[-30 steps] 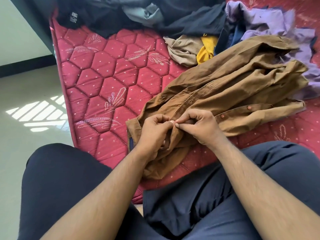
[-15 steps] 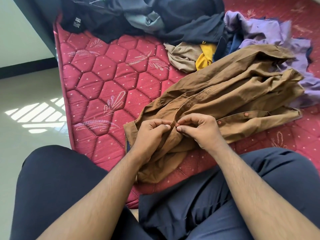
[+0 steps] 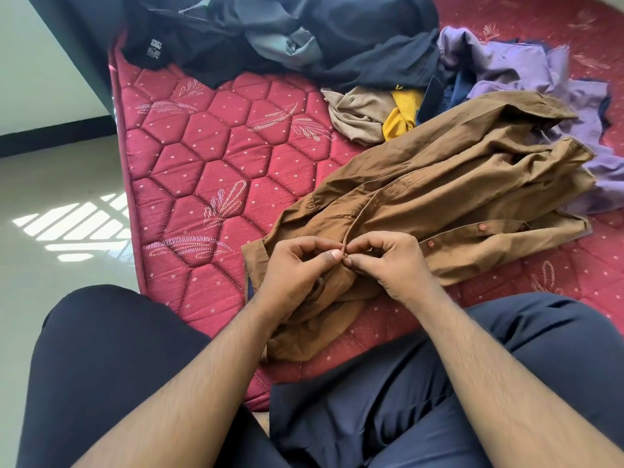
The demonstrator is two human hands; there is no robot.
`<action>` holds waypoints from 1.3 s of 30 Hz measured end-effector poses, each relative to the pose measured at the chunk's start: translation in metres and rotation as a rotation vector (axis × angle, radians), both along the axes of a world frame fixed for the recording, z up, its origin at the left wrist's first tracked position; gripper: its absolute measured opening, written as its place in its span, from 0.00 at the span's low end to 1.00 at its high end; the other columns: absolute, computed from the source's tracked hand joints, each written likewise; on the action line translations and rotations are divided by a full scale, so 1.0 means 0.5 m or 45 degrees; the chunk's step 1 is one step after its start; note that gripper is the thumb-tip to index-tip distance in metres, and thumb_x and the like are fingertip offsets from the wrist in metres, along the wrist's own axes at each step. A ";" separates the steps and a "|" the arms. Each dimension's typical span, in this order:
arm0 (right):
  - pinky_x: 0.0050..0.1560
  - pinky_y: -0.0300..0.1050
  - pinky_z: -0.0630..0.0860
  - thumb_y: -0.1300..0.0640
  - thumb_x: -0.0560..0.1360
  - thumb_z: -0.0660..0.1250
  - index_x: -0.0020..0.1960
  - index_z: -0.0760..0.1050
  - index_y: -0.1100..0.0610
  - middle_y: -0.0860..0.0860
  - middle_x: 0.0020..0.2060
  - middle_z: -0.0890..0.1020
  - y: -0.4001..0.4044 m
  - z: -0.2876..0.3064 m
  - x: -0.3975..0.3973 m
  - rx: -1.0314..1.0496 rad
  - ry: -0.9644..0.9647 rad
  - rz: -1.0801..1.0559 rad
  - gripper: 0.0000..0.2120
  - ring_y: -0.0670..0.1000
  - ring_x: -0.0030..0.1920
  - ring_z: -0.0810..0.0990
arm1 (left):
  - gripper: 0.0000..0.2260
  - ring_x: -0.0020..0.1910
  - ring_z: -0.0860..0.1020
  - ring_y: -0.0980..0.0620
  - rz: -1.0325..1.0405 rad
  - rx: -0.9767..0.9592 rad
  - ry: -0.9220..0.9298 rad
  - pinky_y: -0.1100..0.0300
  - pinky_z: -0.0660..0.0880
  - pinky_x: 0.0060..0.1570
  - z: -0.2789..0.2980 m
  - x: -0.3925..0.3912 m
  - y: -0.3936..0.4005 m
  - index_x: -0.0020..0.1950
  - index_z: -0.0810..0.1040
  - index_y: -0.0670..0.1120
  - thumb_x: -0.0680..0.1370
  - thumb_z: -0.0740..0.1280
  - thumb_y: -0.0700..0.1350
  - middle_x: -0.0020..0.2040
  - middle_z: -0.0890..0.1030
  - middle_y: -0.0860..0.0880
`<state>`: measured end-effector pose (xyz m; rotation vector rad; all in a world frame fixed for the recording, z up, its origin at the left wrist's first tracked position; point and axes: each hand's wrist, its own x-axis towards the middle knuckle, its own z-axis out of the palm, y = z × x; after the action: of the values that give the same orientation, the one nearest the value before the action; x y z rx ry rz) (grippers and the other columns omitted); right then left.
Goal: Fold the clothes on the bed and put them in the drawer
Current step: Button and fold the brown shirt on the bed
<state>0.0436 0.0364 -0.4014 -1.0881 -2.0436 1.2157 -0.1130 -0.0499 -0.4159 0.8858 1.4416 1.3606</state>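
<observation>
A brown button-up shirt lies crumpled across the red quilted mattress, in front of my knees. My left hand pinches the shirt's front placket edge near the lower end. My right hand pinches the matching edge right beside it, fingertips of both hands meeting at a small button. Two more buttons show along the strip to the right. More clothes wait behind: a beige top, a yellow garment, a purple shirt and dark garments. No drawer is in view.
The mattress edge runs down the left side, with pale tiled floor beyond it. My legs in dark trousers fill the bottom of the view. A dark wall edge stands at the top left.
Both hands have stayed at the same spot on the placket, fingertips working the button. The view has tilted slightly, shifting the scene downward.
</observation>
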 end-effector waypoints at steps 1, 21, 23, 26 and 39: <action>0.44 0.38 0.77 0.63 0.68 0.77 0.47 0.83 0.52 0.45 0.38 0.84 -0.003 -0.002 -0.001 0.047 -0.026 0.000 0.11 0.41 0.40 0.82 | 0.04 0.38 0.82 0.55 -0.008 0.006 -0.007 0.65 0.76 0.35 -0.002 -0.002 -0.001 0.48 0.86 0.46 0.75 0.73 0.39 0.42 0.86 0.47; 0.41 0.50 0.81 0.60 0.70 0.72 0.43 0.84 0.59 0.50 0.39 0.85 -0.006 -0.021 -0.003 0.668 -0.081 0.045 0.04 0.49 0.41 0.83 | 0.17 0.30 0.73 0.56 0.037 0.081 -0.033 0.66 0.70 0.31 -0.044 0.004 -0.003 0.56 0.80 0.46 0.69 0.78 0.44 0.34 0.79 0.49; 0.39 0.51 0.80 0.60 0.70 0.70 0.39 0.82 0.60 0.50 0.37 0.84 -0.013 -0.026 -0.007 0.693 -0.099 0.002 0.03 0.50 0.39 0.82 | 0.15 0.32 0.73 0.58 0.020 0.114 0.051 0.66 0.71 0.35 -0.049 0.010 -0.005 0.56 0.80 0.45 0.71 0.77 0.41 0.34 0.78 0.51; 0.36 0.52 0.78 0.58 0.71 0.67 0.39 0.78 0.59 0.49 0.36 0.81 -0.018 -0.035 -0.008 0.669 -0.105 -0.085 0.06 0.52 0.37 0.81 | 0.10 0.32 0.72 0.60 -0.036 0.117 0.119 0.67 0.70 0.36 -0.047 0.014 -0.002 0.54 0.82 0.45 0.73 0.75 0.40 0.34 0.78 0.54; 0.45 0.44 0.72 0.55 0.65 0.79 0.44 0.73 0.50 0.41 0.39 0.70 0.022 -0.008 0.010 0.354 -0.390 0.321 0.16 0.42 0.40 0.71 | 0.14 0.26 0.67 0.61 -0.519 -0.307 0.862 0.69 0.62 0.28 0.022 -0.215 -0.059 0.49 0.86 0.57 0.72 0.75 0.37 0.26 0.68 0.58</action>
<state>0.0486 0.0475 -0.4055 -0.9490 -2.5575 0.8780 -0.2205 -0.0791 -0.4047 1.4630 1.7441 0.5796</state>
